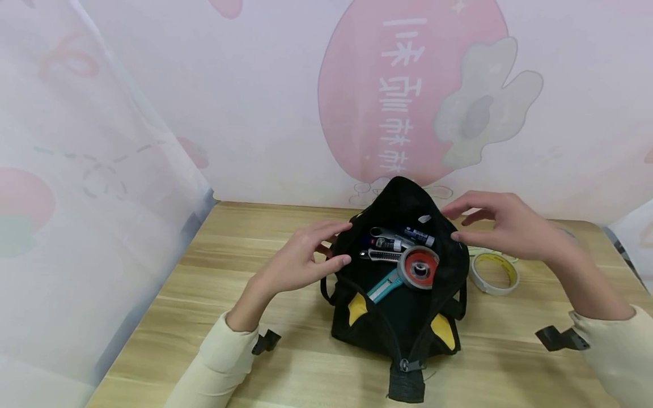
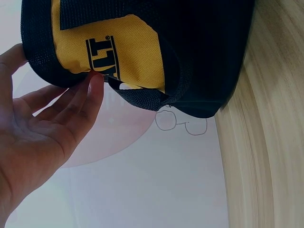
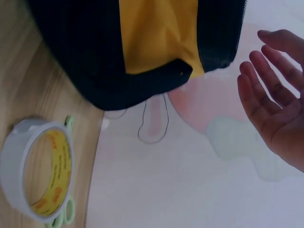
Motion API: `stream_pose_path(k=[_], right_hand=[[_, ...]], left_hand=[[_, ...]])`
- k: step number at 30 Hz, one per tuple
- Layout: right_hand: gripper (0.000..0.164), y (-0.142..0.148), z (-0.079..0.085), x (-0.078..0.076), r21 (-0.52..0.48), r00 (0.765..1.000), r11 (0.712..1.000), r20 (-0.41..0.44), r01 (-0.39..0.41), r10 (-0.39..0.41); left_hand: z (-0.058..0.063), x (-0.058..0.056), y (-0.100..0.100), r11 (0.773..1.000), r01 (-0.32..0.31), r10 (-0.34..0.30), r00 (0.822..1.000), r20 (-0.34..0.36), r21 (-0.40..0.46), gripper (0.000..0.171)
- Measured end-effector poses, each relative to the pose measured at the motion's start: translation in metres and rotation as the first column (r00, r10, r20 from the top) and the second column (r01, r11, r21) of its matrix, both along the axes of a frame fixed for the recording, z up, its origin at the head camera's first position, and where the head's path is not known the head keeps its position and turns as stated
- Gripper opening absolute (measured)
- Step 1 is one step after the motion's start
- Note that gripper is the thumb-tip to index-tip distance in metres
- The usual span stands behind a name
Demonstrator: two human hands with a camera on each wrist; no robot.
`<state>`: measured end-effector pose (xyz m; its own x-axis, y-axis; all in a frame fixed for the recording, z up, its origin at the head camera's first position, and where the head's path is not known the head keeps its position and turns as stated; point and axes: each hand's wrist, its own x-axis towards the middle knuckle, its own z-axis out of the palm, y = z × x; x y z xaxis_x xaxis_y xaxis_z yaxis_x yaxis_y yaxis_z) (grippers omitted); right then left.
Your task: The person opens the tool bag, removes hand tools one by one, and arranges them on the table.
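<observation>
A black tool bag point(image 1: 408, 323) with yellow patches stands with its mouth spread. My left hand point(image 1: 298, 260) is at the bag's left rim; in the left wrist view, its relaxed fingertips point(image 2: 96, 84) touch the yellow side panel. My right hand point(image 1: 510, 226) hovers beside the right rim, fingers slightly bent; the right wrist view shows it holding nothing. Inside the bag lie a grey tape roll point(image 1: 406, 275) with a red-centred reel inside it, a teal utility knife point(image 1: 385, 285), a dark utility knife point(image 1: 384, 256), dark tubes point(image 1: 419, 235) and a ring-ended metal tool point(image 1: 393, 235).
To the right of the bag, a roll of tape point(image 1: 495, 290) with a yellow core lies on the wooden table point(image 1: 214, 294). Pale green scissor-like handles point(image 3: 70, 211) show beneath it. A printed cloth point(image 1: 265, 113) hangs behind the table.
</observation>
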<state>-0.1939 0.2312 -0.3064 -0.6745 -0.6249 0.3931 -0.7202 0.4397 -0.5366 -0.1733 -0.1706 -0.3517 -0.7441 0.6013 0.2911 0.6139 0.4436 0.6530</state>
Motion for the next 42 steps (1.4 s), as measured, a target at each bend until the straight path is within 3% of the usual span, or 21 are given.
stream_pose_path(k=[3,10,19,24,32,42], right_hand=[[0.043,-0.01,0.002,-0.005,0.015,0.999,0.999,-0.013,-0.033,0.033],[0.041,-0.03,0.003,-0.01,0.091,0.999,0.995,0.013,-0.031,0.03],[0.036,-0.056,0.001,-0.016,0.152,0.983,0.986,0.181,-0.068,0.04],[0.036,-0.065,-0.006,-0.02,0.196,0.973,0.978,0.229,-0.074,0.028],[0.036,-0.075,-0.017,-0.029,0.239,0.975,0.965,0.218,-0.104,0.051],[0.037,-0.082,-0.039,-0.037,0.346,0.961,0.927,0.271,-0.146,0.05]], left_hand=[[0.0,0.0,0.0,1.0,-0.001,0.001,1.0,0.006,0.003,0.061],[0.0,0.001,0.002,1.0,-0.003,0.003,1.0,0.011,0.003,0.061],[0.001,0.001,0.002,1.0,-0.004,0.004,1.0,0.009,0.003,0.061],[0.0,0.001,0.004,1.0,0.003,-0.003,1.0,0.0,0.009,0.06],[-0.001,0.0,0.004,1.0,0.001,-0.001,1.0,0.002,0.007,0.06],[0.0,0.0,0.007,1.0,-0.007,0.007,1.0,0.006,-0.007,0.061]])
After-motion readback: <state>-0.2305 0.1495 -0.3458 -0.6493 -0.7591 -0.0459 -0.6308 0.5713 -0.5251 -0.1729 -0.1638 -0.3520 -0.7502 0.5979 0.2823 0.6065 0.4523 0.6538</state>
